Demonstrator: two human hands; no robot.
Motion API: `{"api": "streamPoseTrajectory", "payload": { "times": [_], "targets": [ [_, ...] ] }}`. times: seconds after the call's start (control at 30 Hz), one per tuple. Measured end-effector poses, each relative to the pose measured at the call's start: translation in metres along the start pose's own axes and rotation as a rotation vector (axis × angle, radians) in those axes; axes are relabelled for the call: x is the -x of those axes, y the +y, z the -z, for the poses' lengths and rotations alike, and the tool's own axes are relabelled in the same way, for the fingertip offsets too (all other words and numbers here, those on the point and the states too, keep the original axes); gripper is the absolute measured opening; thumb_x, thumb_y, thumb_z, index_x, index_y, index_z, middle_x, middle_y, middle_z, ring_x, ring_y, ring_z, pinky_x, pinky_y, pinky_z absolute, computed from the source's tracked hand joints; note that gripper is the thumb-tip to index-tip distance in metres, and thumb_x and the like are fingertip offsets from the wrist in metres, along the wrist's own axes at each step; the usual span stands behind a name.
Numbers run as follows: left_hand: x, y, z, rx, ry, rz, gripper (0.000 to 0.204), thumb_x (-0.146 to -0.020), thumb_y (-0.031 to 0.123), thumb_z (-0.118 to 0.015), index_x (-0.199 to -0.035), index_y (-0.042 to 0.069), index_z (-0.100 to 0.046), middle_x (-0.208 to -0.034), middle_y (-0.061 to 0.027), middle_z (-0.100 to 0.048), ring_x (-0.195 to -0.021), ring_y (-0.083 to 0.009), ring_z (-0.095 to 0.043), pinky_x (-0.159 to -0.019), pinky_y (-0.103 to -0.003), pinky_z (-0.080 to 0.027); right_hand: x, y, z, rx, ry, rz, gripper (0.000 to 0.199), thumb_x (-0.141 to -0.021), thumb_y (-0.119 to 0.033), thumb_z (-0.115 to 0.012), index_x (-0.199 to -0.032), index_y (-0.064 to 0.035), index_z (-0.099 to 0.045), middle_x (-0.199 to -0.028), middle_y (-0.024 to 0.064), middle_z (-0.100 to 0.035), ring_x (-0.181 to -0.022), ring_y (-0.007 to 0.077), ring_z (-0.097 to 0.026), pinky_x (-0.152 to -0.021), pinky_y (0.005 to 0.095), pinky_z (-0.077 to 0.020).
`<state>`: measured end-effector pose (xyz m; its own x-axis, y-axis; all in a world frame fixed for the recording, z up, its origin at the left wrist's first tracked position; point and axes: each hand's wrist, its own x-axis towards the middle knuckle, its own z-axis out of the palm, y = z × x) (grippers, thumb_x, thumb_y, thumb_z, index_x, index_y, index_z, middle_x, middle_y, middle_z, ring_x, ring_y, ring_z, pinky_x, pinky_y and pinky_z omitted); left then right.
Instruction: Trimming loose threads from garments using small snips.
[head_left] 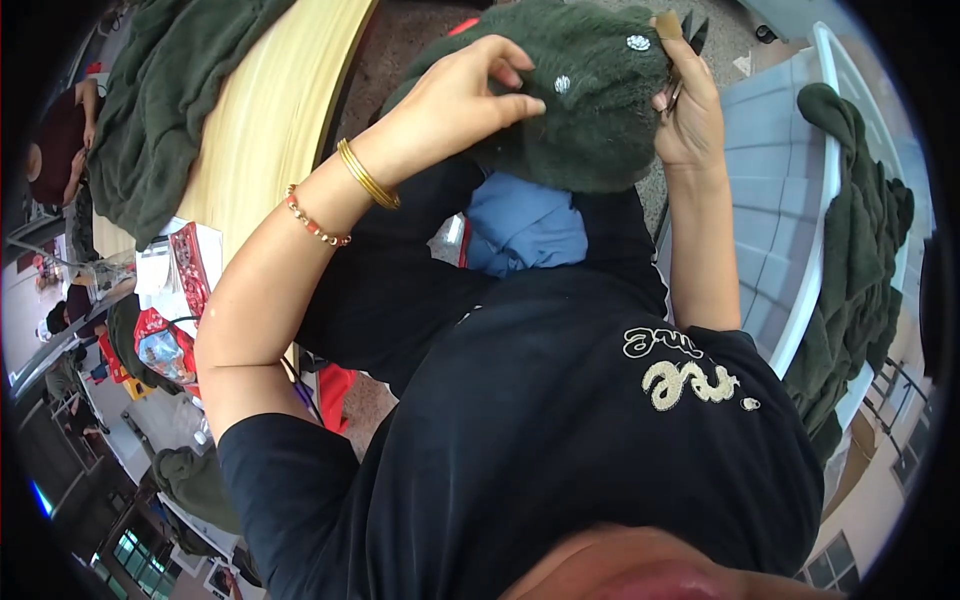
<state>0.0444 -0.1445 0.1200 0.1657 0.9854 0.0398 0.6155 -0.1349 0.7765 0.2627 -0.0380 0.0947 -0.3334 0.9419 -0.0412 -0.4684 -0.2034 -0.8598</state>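
Note:
A dark green fleecy garment [600, 135] lies bunched over my lap, with two shiny silvery ornaments, one ornament [562, 85] near my left hand and another ornament [638, 43] farther right. My left hand [465, 95] is over the fabric's left part, fingers curled and thumb apart from them; I make out nothing between them. At the garment's right edge my right hand [692, 115] is closed round what looks like small scissors, whose dark pointed blades [698, 38] stick out beyond the fingers. A tan cover [667, 25] wraps one right fingertip.
A pale wooden table [265, 110] at my left bears more green fabric [185, 110] and red packages [165, 345]. To my right stands a large pale plastic bin [765, 170] with green garments [850, 260] hanging over its rim. Blue cloth [525, 225] lies on my lap. Other people work far left.

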Motion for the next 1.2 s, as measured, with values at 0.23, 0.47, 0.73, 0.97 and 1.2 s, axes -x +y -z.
{"api": "streamPoseTrajectory", "payload": {
  "times": [0.23,0.47,0.73,0.97,1.2],
  "targets": [
    [0.007,-0.006,-0.006,1.101,-0.061,0.468,0.050,-0.096,0.028,-0.056,-0.131,-0.002,-0.037,-0.114,-0.0208,-0.060,-0.100,-0.0271,-0.066,-0.083,-0.033,-0.055,0.004,0.020,0.010,-0.020,0.011,0.010,0.029,-0.096,-0.022,-0.054,-0.116,-0.0016,-0.061,-0.097,0.0009,-0.067,-0.070,0.0015,-0.057,-0.045,0.0154,-0.0384],
    [0.001,-0.019,-0.019,1.120,0.018,0.318,0.057,-0.088,0.011,-0.067,-0.138,0.002,-0.041,-0.104,-0.0110,-0.063,-0.100,-0.0207,-0.066,-0.088,-0.031,-0.053,0.030,0.019,0.000,0.090,-0.198,-0.035,0.025,-0.096,-0.023,-0.057,-0.110,-0.0028,-0.059,-0.080,0.0002,-0.060,-0.056,0.0056,-0.052,-0.046,0.0177,-0.0381],
    [-0.002,-0.013,-0.003,0.831,0.045,0.231,0.036,-0.083,-0.003,-0.066,-0.119,0.003,-0.062,-0.089,-0.0012,-0.062,-0.087,-0.0088,-0.063,-0.082,-0.024,-0.054,0.054,0.010,0.016,0.403,-0.136,-0.070,0.018,-0.090,-0.018,-0.067,-0.101,-0.0044,-0.060,-0.065,-0.0055,-0.050,-0.049,0.0024,-0.046,-0.045,0.0166,-0.0278],
    [0.002,-0.003,-0.005,0.755,0.153,0.156,0.032,-0.089,0.003,-0.064,-0.121,0.002,-0.061,-0.090,-0.0007,-0.062,-0.085,-0.0066,-0.060,-0.080,-0.026,-0.055,0.040,-0.005,0.016,0.651,-0.140,0.236,0.032,-0.092,-0.010,-0.061,-0.123,-0.0028,-0.057,-0.078,-0.0027,-0.054,-0.059,0.0002,-0.043,-0.051,0.0149,-0.0279],
    [0.000,0.000,0.003,0.643,0.182,0.144,0.030,-0.090,0.007,-0.064,-0.120,0.002,-0.061,-0.087,-0.0022,-0.064,-0.084,-0.0082,-0.062,-0.077,-0.027,-0.057,0.046,-0.009,-0.015,0.666,-0.272,0.137,0.034,-0.091,-0.003,-0.061,-0.124,0.0010,-0.054,-0.094,-0.0001,-0.058,-0.081,0.0038,-0.052,-0.071,0.0186,-0.0418]
  ]
}}
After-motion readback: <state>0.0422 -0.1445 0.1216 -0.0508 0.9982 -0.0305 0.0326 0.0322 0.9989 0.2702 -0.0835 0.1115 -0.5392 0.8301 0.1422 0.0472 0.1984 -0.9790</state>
